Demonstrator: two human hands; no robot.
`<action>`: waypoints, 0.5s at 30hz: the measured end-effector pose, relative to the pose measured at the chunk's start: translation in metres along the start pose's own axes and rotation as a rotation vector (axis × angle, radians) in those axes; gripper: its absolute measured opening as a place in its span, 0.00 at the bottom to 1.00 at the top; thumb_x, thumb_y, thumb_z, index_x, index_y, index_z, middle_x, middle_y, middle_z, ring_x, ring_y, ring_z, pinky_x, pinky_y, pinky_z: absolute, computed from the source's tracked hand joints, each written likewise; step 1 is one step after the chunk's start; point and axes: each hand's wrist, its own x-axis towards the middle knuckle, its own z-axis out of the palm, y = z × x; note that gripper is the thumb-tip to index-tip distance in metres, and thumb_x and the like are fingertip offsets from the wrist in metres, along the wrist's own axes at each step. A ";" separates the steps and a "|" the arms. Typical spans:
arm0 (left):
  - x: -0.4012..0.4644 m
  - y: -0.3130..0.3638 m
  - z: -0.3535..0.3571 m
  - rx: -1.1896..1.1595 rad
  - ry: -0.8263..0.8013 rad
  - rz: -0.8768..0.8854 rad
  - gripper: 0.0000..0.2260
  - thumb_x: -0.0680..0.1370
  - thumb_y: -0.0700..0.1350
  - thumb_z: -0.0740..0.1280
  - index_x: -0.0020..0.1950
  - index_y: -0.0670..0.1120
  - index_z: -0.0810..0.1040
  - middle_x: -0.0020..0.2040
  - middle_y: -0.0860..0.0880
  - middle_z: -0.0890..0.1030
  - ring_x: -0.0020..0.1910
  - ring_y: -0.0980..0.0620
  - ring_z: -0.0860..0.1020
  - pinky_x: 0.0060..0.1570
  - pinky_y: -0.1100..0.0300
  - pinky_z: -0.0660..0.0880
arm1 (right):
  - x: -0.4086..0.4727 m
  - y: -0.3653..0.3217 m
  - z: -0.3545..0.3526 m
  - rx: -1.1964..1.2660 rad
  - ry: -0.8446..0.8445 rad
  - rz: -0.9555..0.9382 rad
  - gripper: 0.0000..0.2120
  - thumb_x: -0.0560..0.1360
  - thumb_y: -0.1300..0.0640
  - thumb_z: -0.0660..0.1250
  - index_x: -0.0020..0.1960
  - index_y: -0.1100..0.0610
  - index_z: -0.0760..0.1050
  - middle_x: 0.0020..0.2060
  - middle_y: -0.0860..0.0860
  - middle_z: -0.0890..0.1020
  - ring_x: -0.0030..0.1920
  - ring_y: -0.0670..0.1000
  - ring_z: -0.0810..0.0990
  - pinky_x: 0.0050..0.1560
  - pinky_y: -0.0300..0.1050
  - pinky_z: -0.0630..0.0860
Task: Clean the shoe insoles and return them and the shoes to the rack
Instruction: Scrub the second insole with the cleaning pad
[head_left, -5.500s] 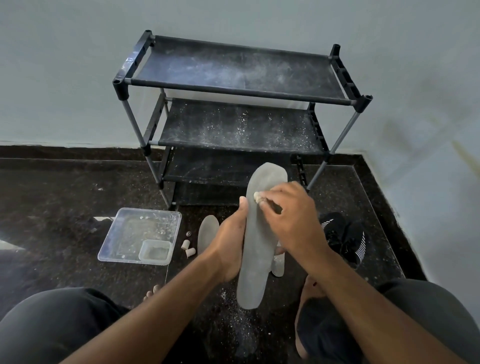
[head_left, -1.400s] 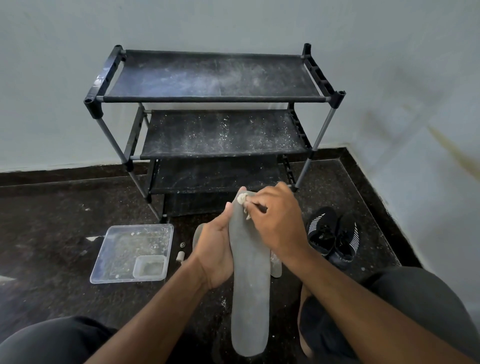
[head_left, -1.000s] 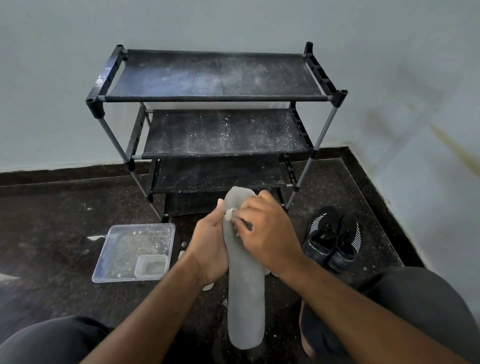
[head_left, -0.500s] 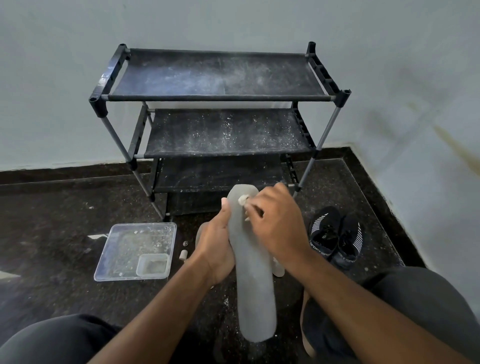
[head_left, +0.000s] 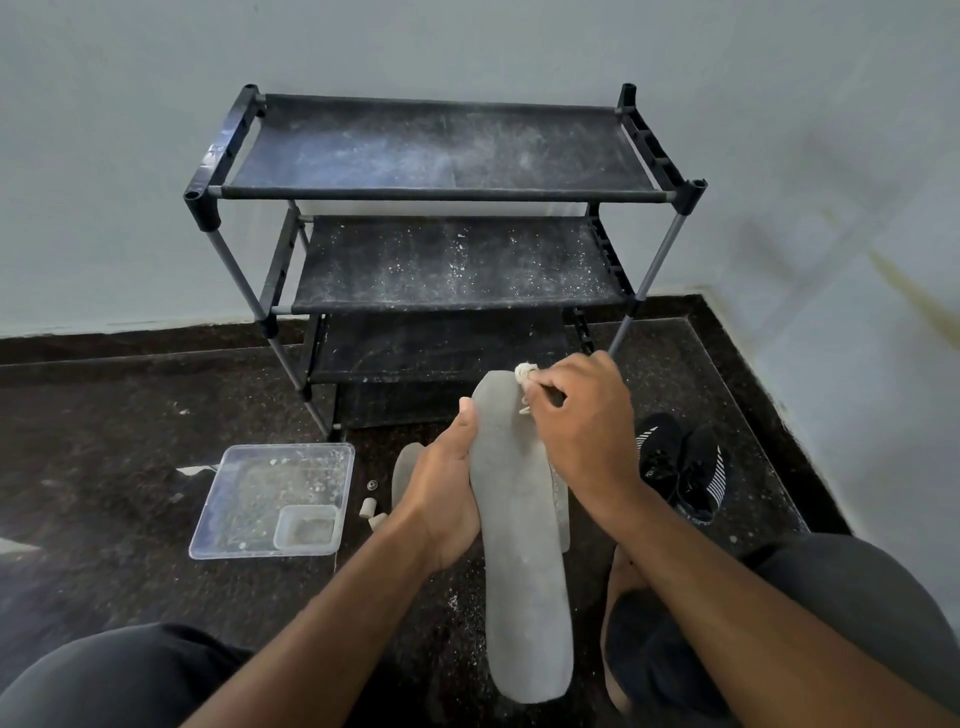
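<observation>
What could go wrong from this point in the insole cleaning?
The left hand grips the grey insole only along one edge while the right hand rubs a small white wad at its very tip, so the insole may flex or slip loose. White specks already dot the rack shelves and the floor, so rubbed-off crumbs could dirty the rack further. Another insole lies on that speckled floor and may pick up grit.

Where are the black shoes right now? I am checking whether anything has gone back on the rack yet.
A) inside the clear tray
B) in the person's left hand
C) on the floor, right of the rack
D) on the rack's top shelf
C: the black shoes sit as a pair on the dark floor, right of the rack, whose visible shelves hold none.
</observation>
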 end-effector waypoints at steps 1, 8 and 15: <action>-0.001 -0.001 0.001 0.004 -0.005 -0.002 0.27 0.87 0.59 0.51 0.69 0.42 0.79 0.63 0.39 0.84 0.64 0.43 0.82 0.68 0.44 0.75 | -0.004 -0.003 0.000 0.004 -0.038 -0.040 0.06 0.77 0.58 0.71 0.42 0.57 0.84 0.36 0.47 0.79 0.44 0.48 0.72 0.45 0.36 0.69; 0.000 -0.003 0.002 0.032 -0.032 0.001 0.27 0.88 0.58 0.49 0.70 0.42 0.79 0.64 0.40 0.84 0.67 0.43 0.80 0.73 0.42 0.71 | 0.001 0.002 0.000 0.058 -0.049 0.002 0.03 0.76 0.58 0.72 0.45 0.55 0.85 0.39 0.46 0.81 0.47 0.47 0.74 0.48 0.39 0.73; 0.003 -0.005 0.000 0.051 -0.015 0.035 0.26 0.88 0.56 0.50 0.70 0.41 0.78 0.65 0.39 0.83 0.68 0.43 0.80 0.74 0.41 0.70 | -0.010 -0.006 0.006 0.019 -0.128 -0.162 0.04 0.77 0.58 0.70 0.47 0.57 0.83 0.41 0.47 0.81 0.46 0.47 0.72 0.46 0.35 0.68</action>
